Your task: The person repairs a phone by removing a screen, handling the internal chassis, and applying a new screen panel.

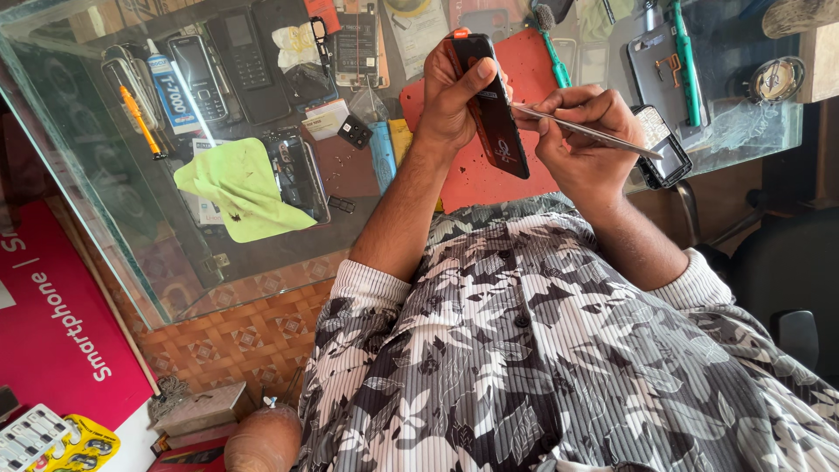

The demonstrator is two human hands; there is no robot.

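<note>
- Nearest the camera: the person's torso in a grey, black and white leaf-print shirt point(559, 350), ribbed cuffs pushed up on both forearms
- Left hand point(450, 92) is raised above the counter, fingers and thumb clamped around a black mobile phone point(494, 109); the thumb lies across the phone's face, the other fingers wrap behind it
- The phone is held tilted, upper end near the top of the frame, lower end pointing toward the torso; it is off the counter, over a red work mat point(489, 170)
- Right hand point(585, 135) sits just beside the phone, fingers pinched together on a thin metal tool point(585, 129), apparently tweezers; the tip meets the phone's right edge, the rear end projects to the right past the hand
- Below the right hand, at the counter edge, lies a small phone with a dark screen point(669, 157)
- Glass counter top point(105, 166) carries the remaining items, well apart from both hands
- Left of the mat: a yellow-green cloth point(240, 188) partly over an opened phone body point(297, 170)
- Further left: a glue tube point(168, 87), an orange pen point(140, 118) and several keypad phones point(203, 77)
- Far side: a green-handled brush point(552, 48) near the mat's top edge, and a green screwdriver point(686, 61) lying across a grey phone housing point(655, 74)
- Lower left, off the counter: a magenta box point(52, 323)
</note>
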